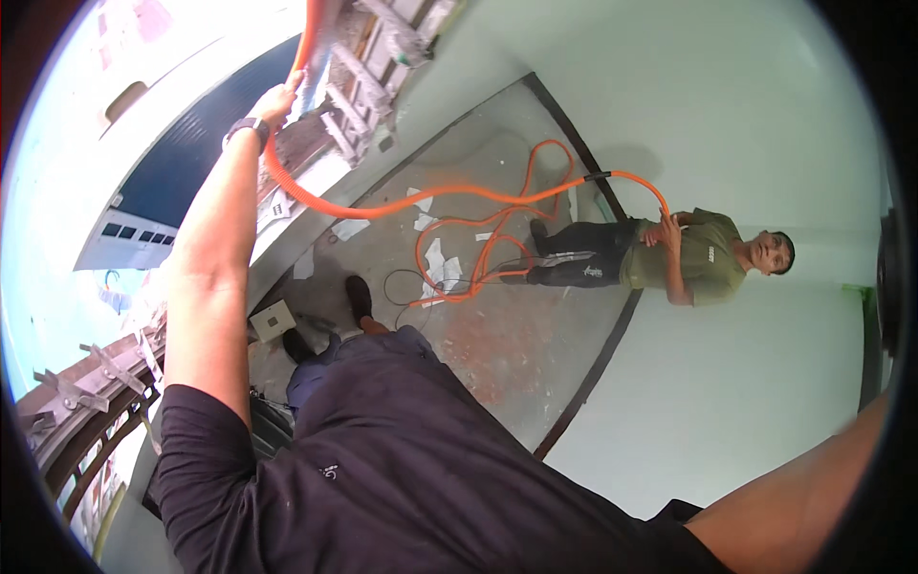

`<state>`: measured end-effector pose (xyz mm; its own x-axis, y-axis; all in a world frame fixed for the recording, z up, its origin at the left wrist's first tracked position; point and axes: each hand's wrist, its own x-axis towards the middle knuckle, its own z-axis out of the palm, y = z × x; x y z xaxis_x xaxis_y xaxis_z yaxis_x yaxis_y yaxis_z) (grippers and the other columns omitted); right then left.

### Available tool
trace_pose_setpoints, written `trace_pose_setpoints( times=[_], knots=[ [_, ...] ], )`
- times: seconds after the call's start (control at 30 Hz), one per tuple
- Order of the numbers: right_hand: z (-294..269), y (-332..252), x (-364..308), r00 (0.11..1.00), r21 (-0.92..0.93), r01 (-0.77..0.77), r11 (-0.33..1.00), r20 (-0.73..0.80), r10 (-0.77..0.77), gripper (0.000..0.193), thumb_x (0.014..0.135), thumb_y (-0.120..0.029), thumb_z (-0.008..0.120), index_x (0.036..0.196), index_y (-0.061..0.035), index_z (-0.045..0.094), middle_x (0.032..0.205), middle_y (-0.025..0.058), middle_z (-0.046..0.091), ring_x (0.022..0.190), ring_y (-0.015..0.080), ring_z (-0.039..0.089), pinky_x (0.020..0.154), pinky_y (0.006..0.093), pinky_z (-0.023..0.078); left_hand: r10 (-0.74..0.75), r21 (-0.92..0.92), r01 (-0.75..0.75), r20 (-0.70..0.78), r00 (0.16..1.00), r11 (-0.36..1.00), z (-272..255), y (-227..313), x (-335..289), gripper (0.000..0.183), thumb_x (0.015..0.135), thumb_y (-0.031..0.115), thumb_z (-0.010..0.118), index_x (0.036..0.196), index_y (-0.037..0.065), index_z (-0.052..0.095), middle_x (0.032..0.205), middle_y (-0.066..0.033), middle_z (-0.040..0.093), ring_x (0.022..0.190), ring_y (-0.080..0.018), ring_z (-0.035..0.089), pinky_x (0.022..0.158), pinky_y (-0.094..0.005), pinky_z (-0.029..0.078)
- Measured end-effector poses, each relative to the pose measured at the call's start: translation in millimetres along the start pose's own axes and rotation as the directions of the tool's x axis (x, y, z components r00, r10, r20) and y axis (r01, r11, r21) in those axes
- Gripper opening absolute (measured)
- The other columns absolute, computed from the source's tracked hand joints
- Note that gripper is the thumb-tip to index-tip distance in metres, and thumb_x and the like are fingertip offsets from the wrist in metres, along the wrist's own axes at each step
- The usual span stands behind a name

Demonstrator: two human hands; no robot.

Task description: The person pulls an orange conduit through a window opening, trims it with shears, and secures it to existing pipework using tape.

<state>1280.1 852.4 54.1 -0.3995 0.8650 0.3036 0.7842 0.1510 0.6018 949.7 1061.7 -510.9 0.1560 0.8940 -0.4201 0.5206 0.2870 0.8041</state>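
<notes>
My left hand (275,103), with a dark watch on its wrist, is stretched out at the window opening. Its fingers are closed round an orange corrugated conduit (330,208). From my hand the conduit runs up out of the picture at the top. Its other end sags into the room, past a short black joint (597,176), to another person's hands. More orange conduit lies in loose loops (418,251) on the floor. Of my right arm (803,497) only a bare part shows at the lower right; the hand is out of view.
Another person (712,253) stands by the wall, holding the conduit near the waist. Louvre window clips (361,96) jut from the frame close to my left hand. White scraps (438,268) and thin dark cable litter the concrete floor (497,354). A square plate (272,322) lies near my feet.
</notes>
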Motion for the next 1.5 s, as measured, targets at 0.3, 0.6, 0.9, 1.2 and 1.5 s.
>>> trace_pose_setpoints(
  times=[0.3, 0.6, 0.9, 1.2, 1.5],
  knots=[
    [1, -1, -14, 0.997, 0.032, -0.020, 0.999, 0.074, 0.018, 0.020, 0.093, -0.021, 0.058, 0.102, -0.0042, 0.066, 0.091, 0.0212, 0.074, 0.087, 0.0391, 0.073, 0.074, 0.0478, 0.058, 0.024, -0.060, -0.024, 0.000, 1.000, 0.998, -9, 1, -10, 0.090, 0.093, 0.083, 0.041, 0.121, 0.000, 0.062, 0.091, -0.0099, 0.063, 0.068, -0.0165, 0.058, 0.057, -0.0331, 0.047],
    [-22, -23, -41, 0.996, 0.088, -0.034, 0.996, 0.083, 0.027, 0.020, 0.091, -0.019, 0.060, 0.100, -0.0035, 0.067, 0.091, 0.0212, 0.073, 0.087, 0.0384, 0.073, 0.074, 0.0467, 0.058, 0.320, 0.057, -0.333, -0.468, 0.824, 0.941, 17, -22, -112, 0.043, 0.098, 0.025, 0.065, 0.133, 0.006, 0.051, 0.106, -0.0201, 0.071, 0.088, -0.0336, 0.072, 0.081, -0.0439, 0.057],
    [-98, -105, -88, 0.997, 0.253, 0.040, 0.967, 0.048, -0.054, 0.020, 0.089, -0.018, 0.062, 0.098, -0.0027, 0.069, 0.090, 0.0213, 0.073, 0.087, 0.0377, 0.072, 0.074, 0.0455, 0.058, 0.159, -0.425, -0.220, -0.174, 0.972, 0.878, 45, -5, -327, 0.039, 0.104, 0.017, 0.054, 0.137, 0.002, 0.036, 0.080, -0.0095, 0.062, 0.061, -0.0180, 0.068, 0.053, -0.0338, 0.055],
    [-133, -220, -97, 0.928, 0.594, 0.372, 0.713, -0.217, -0.302, 0.019, 0.087, -0.017, 0.063, 0.096, -0.0019, 0.071, 0.090, 0.0214, 0.073, 0.087, 0.0371, 0.072, 0.074, 0.0444, 0.058, 0.214, -0.153, -0.230, -0.113, 0.970, 0.961, 112, -130, -421, 0.060, 0.095, 0.016, 0.065, 0.145, 0.007, 0.031, 0.095, -0.0155, 0.069, 0.076, -0.0320, 0.073, 0.069, -0.0438, 0.059],
    [-155, -301, -112, 0.763, 0.722, 0.618, 0.313, -0.454, -0.460, 0.019, 0.085, -0.016, 0.065, 0.094, -0.0012, 0.073, 0.089, 0.0214, 0.072, 0.087, 0.0364, 0.072, 0.074, 0.0432, 0.058, 0.055, -0.146, -0.068, -0.092, 0.994, 0.987, 153, -186, -427, 0.050, 0.093, 0.024, 0.070, 0.136, 0.002, 0.054, 0.121, -0.0170, 0.069, 0.111, -0.0273, 0.069, 0.098, -0.0406, 0.053]
  ],
)
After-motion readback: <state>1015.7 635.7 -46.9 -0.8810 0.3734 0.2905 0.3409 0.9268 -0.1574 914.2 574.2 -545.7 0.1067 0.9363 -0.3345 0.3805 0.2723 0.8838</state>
